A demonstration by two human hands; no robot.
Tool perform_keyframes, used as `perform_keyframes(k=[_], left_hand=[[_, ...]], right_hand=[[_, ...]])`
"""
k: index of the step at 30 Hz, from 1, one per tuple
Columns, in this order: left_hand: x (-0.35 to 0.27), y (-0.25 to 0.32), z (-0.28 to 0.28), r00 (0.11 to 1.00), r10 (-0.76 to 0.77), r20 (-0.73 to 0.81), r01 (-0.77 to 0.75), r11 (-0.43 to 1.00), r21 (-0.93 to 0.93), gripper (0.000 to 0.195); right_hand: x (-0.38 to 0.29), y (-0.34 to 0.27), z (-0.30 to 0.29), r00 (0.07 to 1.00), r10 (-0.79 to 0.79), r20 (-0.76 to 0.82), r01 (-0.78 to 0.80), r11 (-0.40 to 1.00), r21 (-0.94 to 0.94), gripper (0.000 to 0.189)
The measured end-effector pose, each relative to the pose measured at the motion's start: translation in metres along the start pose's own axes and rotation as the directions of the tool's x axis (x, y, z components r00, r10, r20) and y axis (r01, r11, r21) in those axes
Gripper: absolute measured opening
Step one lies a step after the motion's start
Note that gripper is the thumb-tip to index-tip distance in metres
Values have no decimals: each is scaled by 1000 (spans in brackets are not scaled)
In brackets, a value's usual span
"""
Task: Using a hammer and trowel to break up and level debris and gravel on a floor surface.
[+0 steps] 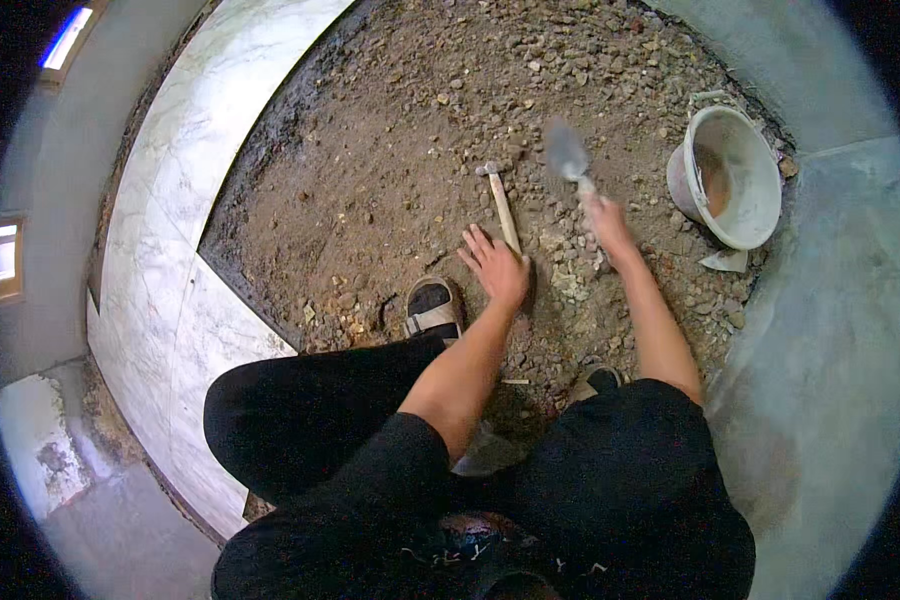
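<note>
My right hand (607, 229) grips the handle of a pointed masonry trowel (566, 148), blurred and held over the gravel with its blade away from me. My left hand (501, 271) is palm down with fingers spread, low over the soil. A hammer (503, 201) with a pale wooden handle lies on the ground; its handle end meets my left hand between thumb and forefinger, and the hand partly hides it. Around both hands stretches a bed of brown soil and small stones (390, 165).
White marble-patterned tiles (172, 247) border the soil on the left. A whitish plastic bucket (750, 180) stands tilted at the right by the grey wall (840, 247), with a broken white shard (724, 261) beside it. My sandaled foot (433, 309) stands on the soil.
</note>
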State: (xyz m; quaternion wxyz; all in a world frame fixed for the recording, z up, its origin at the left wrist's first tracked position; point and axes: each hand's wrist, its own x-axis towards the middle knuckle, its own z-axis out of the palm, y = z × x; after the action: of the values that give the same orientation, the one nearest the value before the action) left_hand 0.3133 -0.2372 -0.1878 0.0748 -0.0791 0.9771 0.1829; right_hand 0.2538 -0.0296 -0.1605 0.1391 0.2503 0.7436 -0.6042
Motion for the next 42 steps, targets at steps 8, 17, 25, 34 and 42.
perform_keyframes(k=[8,17,25,34,42], left_hand=[[8,-25,-33,940,-155,-304,90,972,-218,40],[11,-22,-38,879,-378,-291,276,900,-336,46],[8,-31,-43,984,-129,-125,97,966,-240,35],[-9,39,-35,999,40,-24,-47,832,-553,31],[-33,19,-15,986,-35,165,105,892,-439,38]], right_hand=[[16,31,1,985,-29,169,71,966,-247,57],[21,55,15,865,-398,306,502,666,-552,44],[-6,-6,34,953,23,301,90,930,-357,56],[-103,57,-30,970,-130,-206,113,989,-91,45],[-188,127,-50,877,151,-456,-88,984,157,43]])
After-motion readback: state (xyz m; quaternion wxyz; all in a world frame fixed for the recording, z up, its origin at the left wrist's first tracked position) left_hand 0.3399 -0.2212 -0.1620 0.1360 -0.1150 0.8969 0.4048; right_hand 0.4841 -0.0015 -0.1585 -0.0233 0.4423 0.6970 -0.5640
